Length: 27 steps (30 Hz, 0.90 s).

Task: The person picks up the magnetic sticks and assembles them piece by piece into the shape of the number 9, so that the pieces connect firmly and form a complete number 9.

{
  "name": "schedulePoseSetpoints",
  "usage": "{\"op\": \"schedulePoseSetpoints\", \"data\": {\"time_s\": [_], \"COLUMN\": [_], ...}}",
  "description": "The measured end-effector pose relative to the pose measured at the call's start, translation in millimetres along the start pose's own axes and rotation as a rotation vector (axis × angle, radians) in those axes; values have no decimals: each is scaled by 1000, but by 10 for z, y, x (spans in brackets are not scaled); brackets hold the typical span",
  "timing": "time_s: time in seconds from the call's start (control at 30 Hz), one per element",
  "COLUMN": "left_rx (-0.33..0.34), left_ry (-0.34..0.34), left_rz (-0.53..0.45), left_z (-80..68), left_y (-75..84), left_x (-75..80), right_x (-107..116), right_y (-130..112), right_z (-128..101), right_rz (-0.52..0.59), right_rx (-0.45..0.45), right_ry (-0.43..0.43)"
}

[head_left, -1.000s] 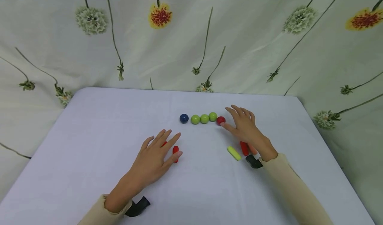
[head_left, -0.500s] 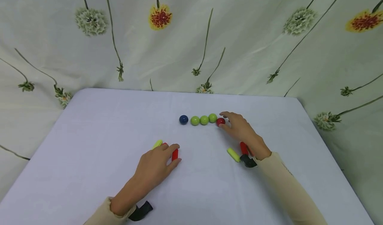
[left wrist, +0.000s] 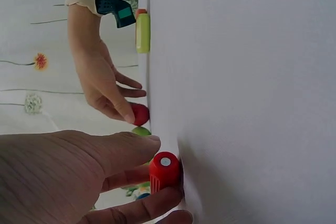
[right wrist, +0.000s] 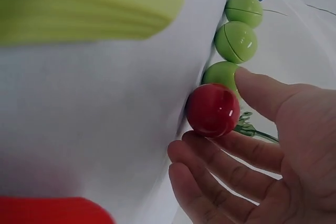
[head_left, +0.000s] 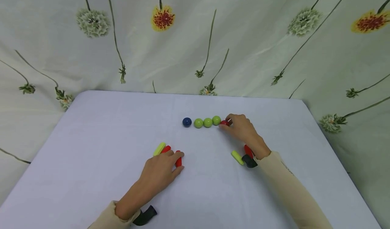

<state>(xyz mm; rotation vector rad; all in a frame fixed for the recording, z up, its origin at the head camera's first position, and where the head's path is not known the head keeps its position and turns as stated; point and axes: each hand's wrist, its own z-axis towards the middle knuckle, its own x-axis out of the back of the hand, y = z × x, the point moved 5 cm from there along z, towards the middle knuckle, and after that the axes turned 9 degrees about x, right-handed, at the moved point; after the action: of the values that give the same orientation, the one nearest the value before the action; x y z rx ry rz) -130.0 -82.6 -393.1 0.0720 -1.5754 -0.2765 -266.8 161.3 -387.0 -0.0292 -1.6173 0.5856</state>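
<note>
In the head view my right hand [head_left: 240, 129] pinches a glossy red ball [head_left: 224, 123] at the right end of a row of balls. The right wrist view has the red ball [right wrist: 212, 110] between thumb and curled fingers, against a green ball [right wrist: 223, 77]. My left hand [head_left: 159, 171] reaches around a short red ribbed cylinder [head_left: 178, 159] on the table. In the left wrist view, fingers lie beside this red cylinder [left wrist: 165, 171], its end bearing a white dot. The left thumb [left wrist: 128, 148] appears slightly apart from it.
The row continues left with green balls [head_left: 208, 122] and a dark blue ball [head_left: 187, 122]. A lime stick [head_left: 159, 148] and another red piece [head_left: 166, 149] lie beyond the left hand. Another lime stick [head_left: 237, 157] and a red one [head_left: 248, 151] lie by the right wrist.
My right hand has lowered and drawn its fingers in around the red ball. My left hand has come down, its spread fingers curling near the red cylinder and uncovering the lime stick.
</note>
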Motion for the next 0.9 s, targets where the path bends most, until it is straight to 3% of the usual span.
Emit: {"op": "schedulePoseSetpoints", "data": {"time_s": [0.23, 0.4, 0.9], "left_rx": [-18, -17, -31], "left_ry": [1, 11, 44], "left_rz": [2, 6, 18], "left_z": [-4, -5, -10], "left_y": [12, 8, 13], "left_x": [-23, -21, -72], "right_x": [21, 82, 89], "right_y": [10, -37, -297], "right_z": [-32, -91, -605], "right_rz": [6, 50, 221], "right_rx": [-1, 47, 221], "right_ry": [-22, -39, -106]}}
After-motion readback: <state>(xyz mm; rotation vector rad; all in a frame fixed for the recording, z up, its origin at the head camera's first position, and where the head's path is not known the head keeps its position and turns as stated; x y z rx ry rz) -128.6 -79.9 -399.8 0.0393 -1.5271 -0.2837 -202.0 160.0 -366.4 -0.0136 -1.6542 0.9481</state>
